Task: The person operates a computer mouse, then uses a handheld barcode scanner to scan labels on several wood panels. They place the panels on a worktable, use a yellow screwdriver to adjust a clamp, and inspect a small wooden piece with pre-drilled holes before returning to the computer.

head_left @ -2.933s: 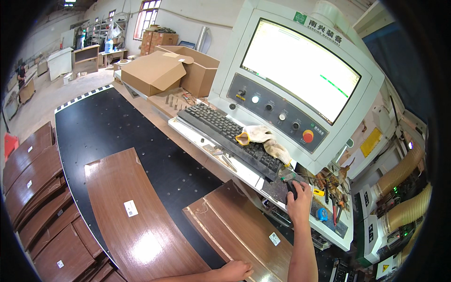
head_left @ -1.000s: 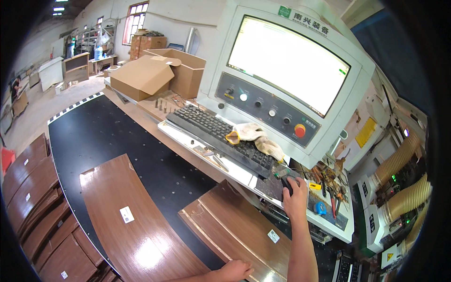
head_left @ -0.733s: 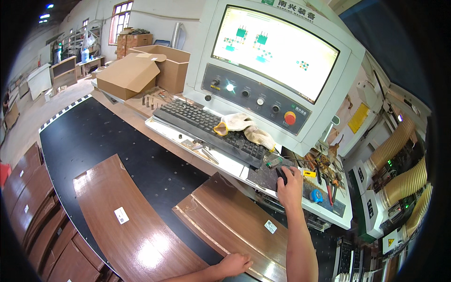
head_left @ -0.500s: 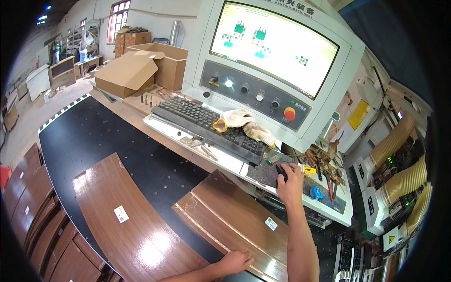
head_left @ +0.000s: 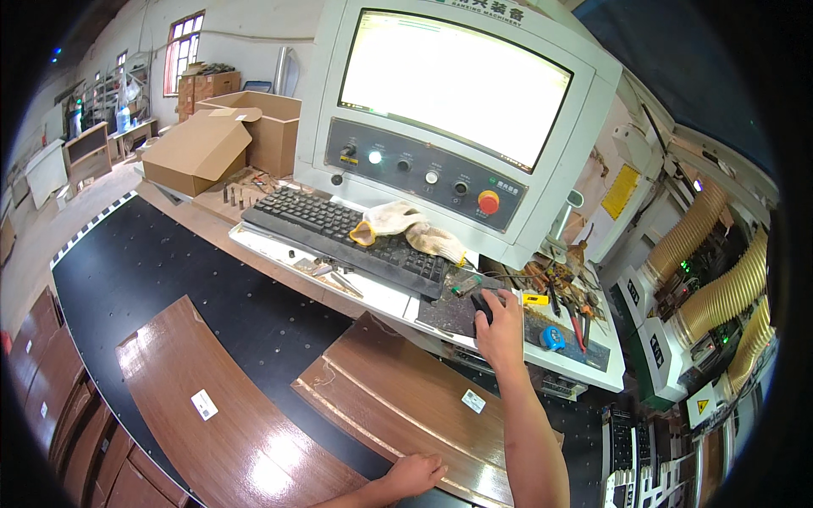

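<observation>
While a long black table (head_left: 178, 254) stretches across the left and middle of our view, a pale grey control box (head_left: 315, 135) with a lit screen (head_left: 453, 85) stands beyond it. Over the table we see a brown board (head_left: 165, 364) and, to its right, more brown boards (head_left: 423, 381). Below the screen, a black keyboard (head_left: 313, 224) has pale work gloves (head_left: 394, 218) lying across it. We see the left hand (head_left: 413, 476) at the near edge of the right-hand boards, fingers curled in; we cannot tell whether they grip anything. We find the right hand (head_left: 503, 328) closed over a dark mouse (head_left: 482, 306), just right of the keyboard.
</observation>
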The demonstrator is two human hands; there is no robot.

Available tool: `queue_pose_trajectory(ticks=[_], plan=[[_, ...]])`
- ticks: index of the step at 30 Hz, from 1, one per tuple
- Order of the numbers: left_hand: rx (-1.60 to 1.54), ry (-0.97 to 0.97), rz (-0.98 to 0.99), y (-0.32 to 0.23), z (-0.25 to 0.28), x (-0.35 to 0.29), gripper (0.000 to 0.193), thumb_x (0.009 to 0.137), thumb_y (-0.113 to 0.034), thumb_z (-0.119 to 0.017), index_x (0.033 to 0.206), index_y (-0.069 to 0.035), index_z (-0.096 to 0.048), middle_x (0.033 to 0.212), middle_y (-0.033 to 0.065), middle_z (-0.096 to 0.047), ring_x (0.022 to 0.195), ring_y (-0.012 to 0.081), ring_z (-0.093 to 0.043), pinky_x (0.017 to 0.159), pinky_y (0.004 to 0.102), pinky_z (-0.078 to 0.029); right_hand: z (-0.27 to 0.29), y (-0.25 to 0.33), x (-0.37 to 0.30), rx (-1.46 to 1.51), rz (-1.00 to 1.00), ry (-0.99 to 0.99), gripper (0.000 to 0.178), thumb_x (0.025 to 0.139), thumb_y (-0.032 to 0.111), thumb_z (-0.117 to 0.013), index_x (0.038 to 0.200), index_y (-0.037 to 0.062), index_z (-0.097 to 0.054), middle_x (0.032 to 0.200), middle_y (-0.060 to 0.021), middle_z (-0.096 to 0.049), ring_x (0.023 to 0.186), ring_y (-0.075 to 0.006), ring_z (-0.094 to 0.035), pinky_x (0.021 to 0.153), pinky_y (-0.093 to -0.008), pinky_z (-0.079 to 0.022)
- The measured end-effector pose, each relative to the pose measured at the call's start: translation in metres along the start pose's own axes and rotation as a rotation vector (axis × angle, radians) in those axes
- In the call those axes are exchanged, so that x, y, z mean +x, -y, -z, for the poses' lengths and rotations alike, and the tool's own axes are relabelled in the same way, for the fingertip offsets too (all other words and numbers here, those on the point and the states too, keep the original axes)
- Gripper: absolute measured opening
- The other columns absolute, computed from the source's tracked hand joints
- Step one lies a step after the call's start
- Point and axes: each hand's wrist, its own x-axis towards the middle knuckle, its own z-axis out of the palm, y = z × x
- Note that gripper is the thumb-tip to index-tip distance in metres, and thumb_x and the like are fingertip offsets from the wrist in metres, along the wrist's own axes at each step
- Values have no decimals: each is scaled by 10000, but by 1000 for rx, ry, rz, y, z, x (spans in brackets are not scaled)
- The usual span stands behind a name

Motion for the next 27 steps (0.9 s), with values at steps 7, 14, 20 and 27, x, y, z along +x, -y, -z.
queue_pose_trajectory(ticks=[7, 14, 20, 27], plan=[[50, 58, 67, 6, -5, 0, 367, 992, -366, -590, 870, -25, -649, 853, 243, -699, 802, 469, -681, 717, 569, -550, 2, 2, 0, 29, -8, 24, 394, 880, 113, -697, 1271, 63, -710, 1402, -222, -539, 1268, -421, -519, 1109, -482, -422], [25, 42, 48, 7, -6, -1, 372, 993, -370, -590, 898, -14, -641, 838, 262, -691, 814, 477, -680, 737, 575, -544, 6, 6, 1, 41, -12, 57, 384, 886, 121, -716, 1261, 37, -706, 1392, -229, -550, 1302, -418, -521, 1128, -472, -415], [35, 37, 58, 10, -10, -2, 372, 997, -370, -593, 899, -12, -618, 835, 256, -688, 820, 468, -678, 739, 574, -539, 6, 7, 1, 48, -12, 62, 376, 883, 117, -718, 1250, 34, -711, 1393, -226, -552, 1296, -413, -530, 1124, -468, -420], [44, 22, 35, 7, -7, -1, 371, 998, -360, -577, 881, -13, -643, 834, 257, -691, 824, 462, -685, 743, 564, -548, 5, 6, 1, 48, 1, 64, 361, 879, 110, -707, 1233, 42, -719, 1395, -218, -551, 1282, -419, -522, 1109, -487, -423]])
